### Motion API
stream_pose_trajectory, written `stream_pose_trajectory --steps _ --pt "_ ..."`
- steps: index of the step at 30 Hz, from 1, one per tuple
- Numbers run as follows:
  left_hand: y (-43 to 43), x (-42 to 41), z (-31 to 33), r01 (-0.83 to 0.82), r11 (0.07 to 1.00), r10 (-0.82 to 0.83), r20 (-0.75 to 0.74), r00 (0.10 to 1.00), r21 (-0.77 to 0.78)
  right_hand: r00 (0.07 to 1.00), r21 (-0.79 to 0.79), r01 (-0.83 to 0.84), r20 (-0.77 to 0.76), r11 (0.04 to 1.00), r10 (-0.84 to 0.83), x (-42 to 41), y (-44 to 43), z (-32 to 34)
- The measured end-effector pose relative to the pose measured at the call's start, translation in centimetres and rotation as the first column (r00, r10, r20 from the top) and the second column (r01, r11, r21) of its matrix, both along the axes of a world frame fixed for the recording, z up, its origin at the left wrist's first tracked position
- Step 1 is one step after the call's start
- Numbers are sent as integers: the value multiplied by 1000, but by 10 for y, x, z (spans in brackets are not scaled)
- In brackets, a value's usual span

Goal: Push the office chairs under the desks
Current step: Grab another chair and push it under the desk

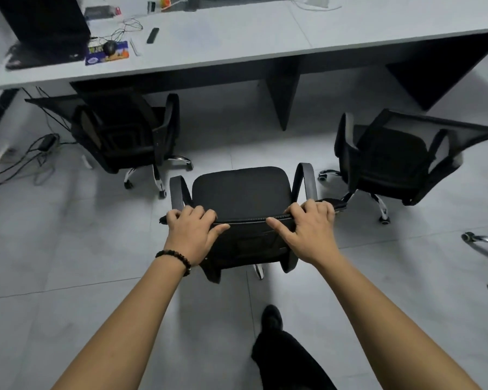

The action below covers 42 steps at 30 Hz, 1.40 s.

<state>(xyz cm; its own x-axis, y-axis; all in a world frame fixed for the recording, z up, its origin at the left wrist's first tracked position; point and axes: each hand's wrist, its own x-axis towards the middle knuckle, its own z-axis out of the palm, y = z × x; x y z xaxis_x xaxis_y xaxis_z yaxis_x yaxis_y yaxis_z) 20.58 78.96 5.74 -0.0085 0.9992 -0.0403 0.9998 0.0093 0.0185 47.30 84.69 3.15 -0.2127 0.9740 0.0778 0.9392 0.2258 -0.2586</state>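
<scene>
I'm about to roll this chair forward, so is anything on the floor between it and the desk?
Nothing visible blocks it. Both hands grip the backrest of the middle chair, and the tiled floor ahead to the desk is bare. The desk's centre support panel stands slightly right of straight ahead.

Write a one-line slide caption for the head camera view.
Both hands, left hand and right hand, grip the middle chair's backrest, facing the grey desk.
</scene>
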Motion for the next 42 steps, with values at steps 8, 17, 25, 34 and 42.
stream_pose_trajectory --steps 8,17,25,34,42 --pt "172 0 -6 -59 992 64 44 997 -114 995 -65 8 101 998 -1 -10 165 2" --pt "357 10 -9 61 998 -62 -9 998 -18 994 -144 68 99 987 -54 9 338 10" --pt "506 -10 -4 228 971 -228 12 974 -70 980 -247 186 122 951 -160 0 455 23" --pt "597 -21 -5 251 966 -252 -2 968 -65 974 -250 215 123 944 -189 -15 538 26" --pt "633 -23 -1 123 986 -126 -21 992 -114 983 -244 137 157 960 -100 -26 601 30"
